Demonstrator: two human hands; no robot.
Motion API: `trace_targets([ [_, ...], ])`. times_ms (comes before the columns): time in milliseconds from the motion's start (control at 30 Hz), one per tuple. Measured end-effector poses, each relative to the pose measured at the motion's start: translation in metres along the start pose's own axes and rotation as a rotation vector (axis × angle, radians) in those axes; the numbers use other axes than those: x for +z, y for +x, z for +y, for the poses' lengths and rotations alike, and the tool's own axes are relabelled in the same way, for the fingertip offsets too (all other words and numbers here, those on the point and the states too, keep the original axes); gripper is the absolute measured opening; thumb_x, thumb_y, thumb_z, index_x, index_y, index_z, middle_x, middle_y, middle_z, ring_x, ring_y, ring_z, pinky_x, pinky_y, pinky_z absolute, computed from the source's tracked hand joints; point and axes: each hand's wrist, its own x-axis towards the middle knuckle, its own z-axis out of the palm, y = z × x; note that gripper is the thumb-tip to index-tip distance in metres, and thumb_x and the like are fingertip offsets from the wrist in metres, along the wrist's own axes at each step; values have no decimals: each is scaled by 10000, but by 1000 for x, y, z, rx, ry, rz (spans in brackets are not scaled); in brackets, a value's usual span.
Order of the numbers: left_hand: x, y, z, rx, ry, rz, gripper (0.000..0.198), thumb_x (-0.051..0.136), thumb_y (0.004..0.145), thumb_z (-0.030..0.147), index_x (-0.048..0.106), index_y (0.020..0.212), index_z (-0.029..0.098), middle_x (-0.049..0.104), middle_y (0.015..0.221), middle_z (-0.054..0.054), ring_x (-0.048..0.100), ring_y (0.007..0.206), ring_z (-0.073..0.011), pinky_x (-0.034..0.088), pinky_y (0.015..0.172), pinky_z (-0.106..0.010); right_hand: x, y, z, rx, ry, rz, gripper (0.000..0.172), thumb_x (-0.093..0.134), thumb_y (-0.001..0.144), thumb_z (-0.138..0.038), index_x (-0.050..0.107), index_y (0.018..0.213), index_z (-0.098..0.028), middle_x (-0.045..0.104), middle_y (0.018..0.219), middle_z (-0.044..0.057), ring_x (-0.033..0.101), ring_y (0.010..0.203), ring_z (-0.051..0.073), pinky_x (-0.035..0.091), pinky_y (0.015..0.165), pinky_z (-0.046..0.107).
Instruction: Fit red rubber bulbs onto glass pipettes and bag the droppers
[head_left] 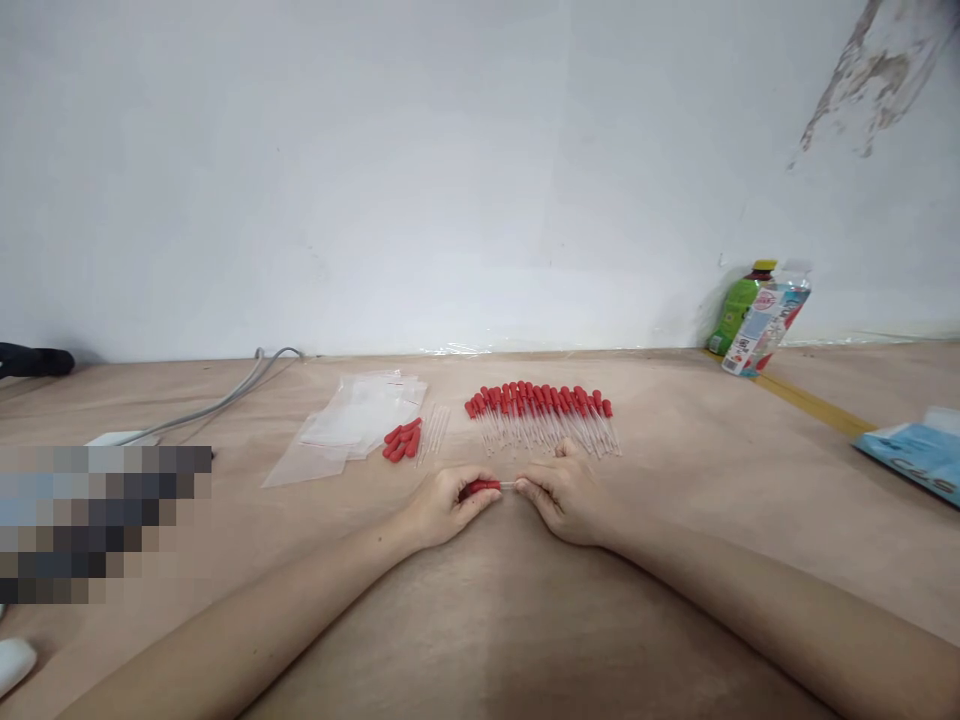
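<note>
Near the middle of the table, my left hand is closed on a red rubber bulb. My right hand pinches a thin clear tube, whose left end meets the bulb. Beyond my right hand lies a row of several clear tubes with red bulbs on their far ends. Several loose red bulbs lie beyond my left hand, beside several bare clear tubes.
Clear plastic bags lie left of the loose bulbs. A grey cable runs along the back left. A green bottle and a clear labelled bottle stand by the wall. At the right edge is a blue packet.
</note>
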Motion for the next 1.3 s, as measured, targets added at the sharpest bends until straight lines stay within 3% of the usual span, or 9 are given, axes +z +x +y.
trace_targets([
  [200, 0, 1, -3, 41, 23, -10, 199, 481, 823, 283, 633, 876, 165, 634, 764, -27, 562, 707, -134, 436, 640, -221, 0, 4, -3, 27, 6, -89, 289, 324, 884, -207, 533, 687, -169, 612, 651, -19, 430, 542, 90, 191, 665, 282],
  [367, -4, 1, 0, 16, 8, -2, 193, 475, 828, 282, 627, 887, 179, 634, 758, -14, 553, 649, -120, 428, 587, -213, -7, 7, -7, 55, -3, -116, 290, 320, 890, -225, 536, 704, -172, 618, 688, -13, 461, 592, 102, 208, 663, 284],
  [533, -7, -1, -5, 44, 59, 116, 226, 502, 814, 275, 578, 1009, 190, 624, 851, -24, 567, 707, -130, 456, 636, -236, -23, 10, -7, 58, -2, -165, 225, 381, 851, -223, 593, 778, -203, 643, 784, 13, 521, 725, 145, 255, 702, 297],
  [600, -7, -2, -9, 48, 68, 183, 323, 515, 807, 272, 512, 1120, 195, 613, 966, -44, 576, 819, -151, 471, 712, -262, -30, 12, 1, 131, 53, -183, 224, 396, 829, -224, 616, 789, -212, 648, 762, 10, 535, 698, 142, 291, 692, 286],
  [667, -9, -2, -11, 59, 79, 176, 357, 519, 806, 280, 489, 1154, 206, 596, 1054, -50, 567, 921, -167, 469, 784, -286, -36, 16, 14, 284, 140, -170, 217, 421, 800, -252, 630, 767, -202, 650, 726, 12, 543, 642, 133, 326, 627, 254],
  [800, -11, -1, -8, 108, 117, -5, 327, 503, 818, 337, 542, 1122, 223, 569, 1156, -45, 529, 1051, -184, 434, 892, -325, -44, 29, 51, 659, 215, -53, 255, 474, 740, -360, 631, 660, -175, 638, 621, 17, 555, 573, 131, 355, 537, 218],
  [900, -12, 0, -7, 110, 124, -65, 350, 480, 829, 359, 546, 1137, 205, 549, 1195, -61, 489, 1118, -190, 392, 952, -359, -45, 38, 74, 825, 59, 72, 276, 480, 719, -382, 616, 599, -173, 621, 579, 24, 557, 576, 142, 340, 521, 225],
  [1067, -11, 0, -9, 108, 114, -77, 357, 463, 838, 343, 542, 1152, 194, 543, 1202, -68, 473, 1139, -185, 378, 968, -373, -33, 40, 88, 885, -45, 101, 242, 501, 699, -364, 601, 569, -186, 620, 595, 40, 560, 615, 167, 315, 527, 250],
  [1300, -11, 0, -9, 109, 111, -64, 353, 473, 834, 334, 552, 1143, 183, 553, 1189, -73, 481, 1130, -179, 381, 966, -351, -24, 40, 82, 852, -146, 135, 278, 483, 730, -441, 577, 635, -198, 628, 665, 38, 557, 679, 193, 312, 627, 297],
])
